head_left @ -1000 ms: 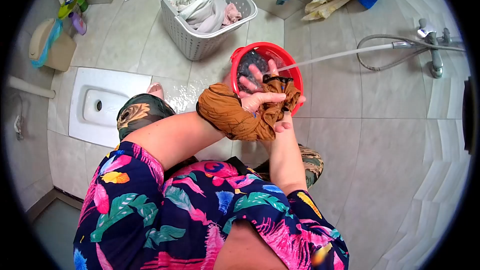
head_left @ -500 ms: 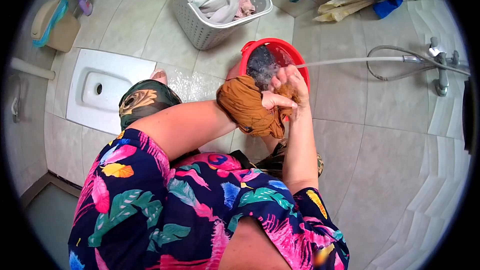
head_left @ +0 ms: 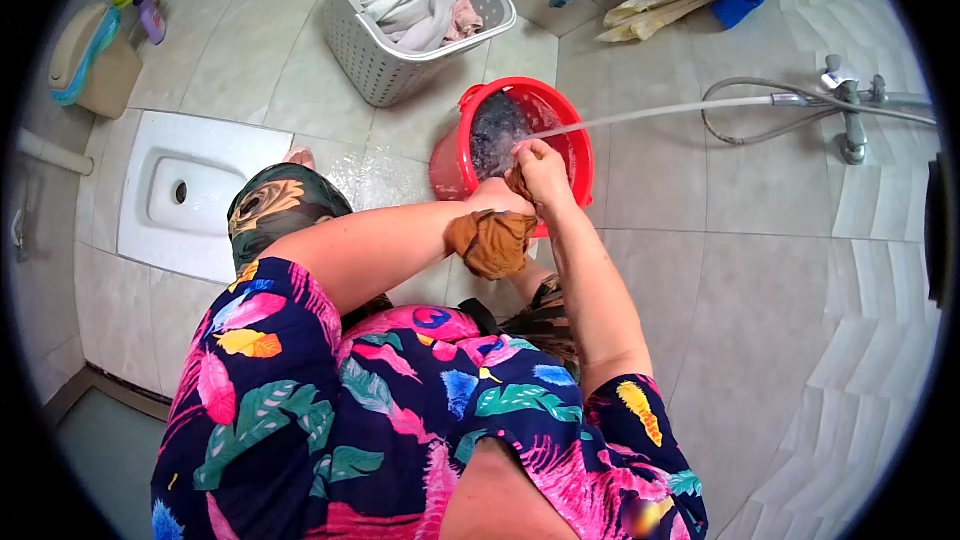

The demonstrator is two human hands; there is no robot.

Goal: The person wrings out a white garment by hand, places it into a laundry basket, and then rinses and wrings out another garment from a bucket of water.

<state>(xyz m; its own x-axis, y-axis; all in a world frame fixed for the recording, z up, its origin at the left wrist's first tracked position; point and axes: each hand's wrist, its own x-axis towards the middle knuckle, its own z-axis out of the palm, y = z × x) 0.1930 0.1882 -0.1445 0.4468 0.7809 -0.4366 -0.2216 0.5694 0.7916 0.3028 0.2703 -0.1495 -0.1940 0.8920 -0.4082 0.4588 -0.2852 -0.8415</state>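
A wet-looking brown cloth [head_left: 492, 243] is bunched between my hands at the near edge of the red bucket [head_left: 584, 162]. My left hand [head_left: 502, 196] is closed on it, and part of the cloth hangs over that wrist. Just right of it, my right hand [head_left: 543, 178] grips another end of the cloth, fingers curled. Dark laundry [head_left: 497, 130] lies in water inside the bucket. A stream of water [head_left: 640, 115] arcs in from the right and lands in the bucket just beyond my hands. The cloth's full shape is hidden by the folds.
A grey laundry basket [head_left: 395, 75] holding light clothes stands beyond the bucket. On the left are a white squat toilet [head_left: 215, 245] and a beige bin [head_left: 108, 80]. A wall tap [head_left: 852, 125] with a looped hose [head_left: 708, 120] is at right. The tiles by my foot look wet.
My hands have drawn slightly left and nearer to me, and the cloth is bunched smaller. My right hand has turned from fingers raised to a closed grip. The whole view has shifted a little.
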